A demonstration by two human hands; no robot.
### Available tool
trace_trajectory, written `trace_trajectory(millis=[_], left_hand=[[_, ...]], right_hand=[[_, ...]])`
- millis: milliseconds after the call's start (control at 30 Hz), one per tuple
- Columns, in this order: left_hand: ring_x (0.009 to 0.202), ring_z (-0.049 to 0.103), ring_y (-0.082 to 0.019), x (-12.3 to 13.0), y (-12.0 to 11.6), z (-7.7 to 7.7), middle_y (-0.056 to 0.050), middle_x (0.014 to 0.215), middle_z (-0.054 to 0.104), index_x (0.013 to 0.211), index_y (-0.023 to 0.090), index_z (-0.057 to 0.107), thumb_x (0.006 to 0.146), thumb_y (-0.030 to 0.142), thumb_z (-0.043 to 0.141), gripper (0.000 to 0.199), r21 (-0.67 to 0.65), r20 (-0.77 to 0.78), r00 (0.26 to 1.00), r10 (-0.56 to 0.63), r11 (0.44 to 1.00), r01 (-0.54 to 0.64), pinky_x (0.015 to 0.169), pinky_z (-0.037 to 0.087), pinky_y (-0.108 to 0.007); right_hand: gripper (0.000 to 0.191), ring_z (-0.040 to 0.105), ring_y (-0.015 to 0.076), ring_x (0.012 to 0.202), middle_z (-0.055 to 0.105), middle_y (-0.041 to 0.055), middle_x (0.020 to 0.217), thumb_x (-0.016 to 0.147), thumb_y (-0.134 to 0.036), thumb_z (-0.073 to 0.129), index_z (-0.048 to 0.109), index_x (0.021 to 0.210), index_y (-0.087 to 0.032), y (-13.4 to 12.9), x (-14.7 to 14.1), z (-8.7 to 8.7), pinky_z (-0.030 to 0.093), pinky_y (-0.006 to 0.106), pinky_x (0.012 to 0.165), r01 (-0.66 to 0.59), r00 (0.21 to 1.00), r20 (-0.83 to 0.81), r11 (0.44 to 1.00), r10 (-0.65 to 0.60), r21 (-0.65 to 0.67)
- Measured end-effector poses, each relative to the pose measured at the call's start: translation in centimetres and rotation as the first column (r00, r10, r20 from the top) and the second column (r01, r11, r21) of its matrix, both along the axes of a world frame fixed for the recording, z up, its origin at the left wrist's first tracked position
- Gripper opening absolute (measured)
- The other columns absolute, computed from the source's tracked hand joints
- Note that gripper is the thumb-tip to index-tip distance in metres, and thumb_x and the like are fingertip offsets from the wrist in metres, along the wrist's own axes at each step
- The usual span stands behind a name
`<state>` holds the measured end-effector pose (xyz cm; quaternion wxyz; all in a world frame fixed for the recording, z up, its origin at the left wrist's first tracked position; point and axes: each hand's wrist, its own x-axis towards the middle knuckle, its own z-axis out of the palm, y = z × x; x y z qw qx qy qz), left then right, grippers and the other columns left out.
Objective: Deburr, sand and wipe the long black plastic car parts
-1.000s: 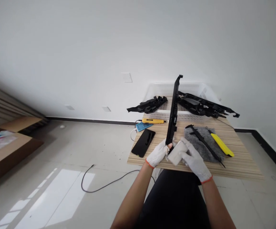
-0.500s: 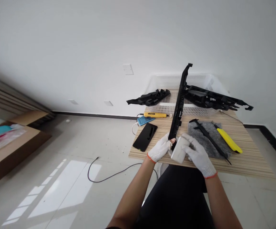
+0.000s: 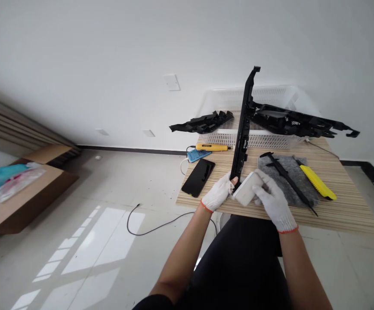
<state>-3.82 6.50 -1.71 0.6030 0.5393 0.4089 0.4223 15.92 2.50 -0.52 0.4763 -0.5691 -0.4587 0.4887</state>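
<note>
My left hand (image 3: 219, 194), in a white knit glove with an orange cuff, grips the lower end of a long black plastic trim piece (image 3: 242, 137). The bare tip of its thumb lies on the piece, which tilts up and away over the table. My right hand (image 3: 274, 199), gloved alike, is closed around a flat white rectangular block (image 3: 247, 189). One edge of the block is close against the lower end of the trim piece; whether they touch I cannot tell.
A white basket (image 3: 225, 140) against the wall bears black plastic parts (image 3: 202, 124) that stick out both sides. On the table lie a phone (image 3: 198, 178), a yellow pen-like tool (image 3: 213, 147), a blue holder (image 3: 199, 155), a grey cloth (image 3: 272, 183), black calipers (image 3: 290, 183) and a yellow-handled knife (image 3: 317, 183).
The view has shifted, so the table and basket sit higher in the picture. The white block is tilted a little more. Both hands keep their holds.
</note>
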Motion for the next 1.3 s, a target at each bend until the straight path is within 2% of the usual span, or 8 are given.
trace_trajectory(millis=[433,633,733,867,967,1100,1200,1300], left_hand=[[0.079,0.055,-0.018,-0.2,-0.4,1.3,-0.001,0.076,0.059,0.103,0.017,0.070,0.092,0.053,0.062,0.039,0.015,-0.122,0.992,0.018,1.000,-0.016,0.085,0.047,-0.031],[0.075,0.053,-0.016,0.0,-0.4,1.3,0.000,0.072,0.054,0.105,0.017,0.070,0.093,0.050,0.061,0.036,0.010,-0.106,0.994,0.020,1.000,-0.019,0.077,0.047,-0.028],[0.086,0.058,-0.018,0.1,-0.2,1.2,-0.003,0.082,0.062,0.114,0.017,0.071,0.092,0.048,0.063,0.040,0.030,-0.077,0.997,0.008,1.000,-0.005,0.086,0.047,-0.029],[0.085,0.059,-0.018,0.0,-0.1,1.0,-0.004,0.091,0.066,0.123,0.018,0.069,0.092,0.049,0.064,0.045,0.005,-0.059,0.998,-0.008,1.000,0.008,0.085,0.048,-0.030],[0.078,0.058,-0.017,-0.2,-0.1,0.7,-0.002,0.083,0.065,0.126,0.017,0.067,0.092,0.049,0.065,0.047,-0.012,-0.045,0.999,-0.015,1.000,0.015,0.084,0.049,-0.030],[0.086,0.063,-0.021,-0.2,0.0,0.4,-0.003,0.083,0.067,0.125,0.016,0.069,0.091,0.055,0.067,0.052,-0.023,-0.028,1.000,0.000,1.000,0.000,0.088,0.049,-0.032],[0.091,0.065,-0.023,-0.1,0.2,-0.1,-0.005,0.081,0.068,0.120,0.015,0.071,0.091,0.058,0.066,0.052,-0.044,-0.010,1.000,0.016,0.999,-0.016,0.091,0.050,-0.033],[0.098,0.066,-0.025,0.1,0.4,-0.6,-0.007,0.086,0.071,0.113,0.015,0.073,0.093,0.063,0.060,0.053,-0.035,0.043,0.996,0.073,0.997,-0.071,0.095,0.051,-0.035]], right_hand=[[0.064,0.067,0.0201,0.094,0.061,0.0070,0.143,0.085,-0.045,0.075,0.061,0.146,-0.031,-0.4,-0.1,0.0,0.065,0.027,0.063,-0.016,0.999,0.043,0.998,0.014,0.064],[0.064,0.068,0.0187,0.087,0.067,0.0077,0.133,0.082,-0.041,0.076,0.063,0.144,-0.030,-0.4,0.1,-0.1,0.064,0.026,0.059,-0.040,0.999,-0.005,0.999,0.040,0.019],[0.066,0.066,0.0168,0.083,0.067,0.0077,0.129,0.083,-0.043,0.075,0.060,0.147,-0.030,-0.3,0.2,-0.3,0.064,0.027,0.060,0.095,0.995,-0.015,0.994,-0.094,0.056],[0.066,0.067,0.0185,0.087,0.069,0.0081,0.127,0.081,-0.041,0.078,0.063,0.144,-0.028,-0.3,0.0,-0.1,0.064,0.027,0.061,-0.047,0.998,-0.031,0.999,0.048,0.018],[0.068,0.066,0.0164,0.082,0.068,0.0086,0.128,0.082,-0.043,0.076,0.060,0.147,-0.027,-0.3,-0.2,0.1,0.065,0.029,0.063,0.132,0.991,-0.046,0.989,-0.129,0.060],[0.069,0.067,0.0182,0.083,0.070,0.0089,0.122,0.079,-0.042,0.079,0.063,0.144,-0.024,-0.1,-0.3,0.0,0.065,0.029,0.062,0.001,0.998,-0.057,1.000,0.000,0.020],[0.070,0.067,0.0183,0.085,0.069,0.0083,0.121,0.081,-0.043,0.077,0.060,0.146,-0.025,-0.1,-0.3,-0.2,0.066,0.030,0.063,0.156,0.986,-0.061,0.986,-0.153,0.063],[0.070,0.066,0.0185,0.083,0.070,0.0077,0.117,0.078,-0.045,0.081,0.063,0.143,-0.025,-0.1,-0.3,-0.1,0.065,0.030,0.060,0.077,0.997,-0.020,0.996,-0.077,0.043]])
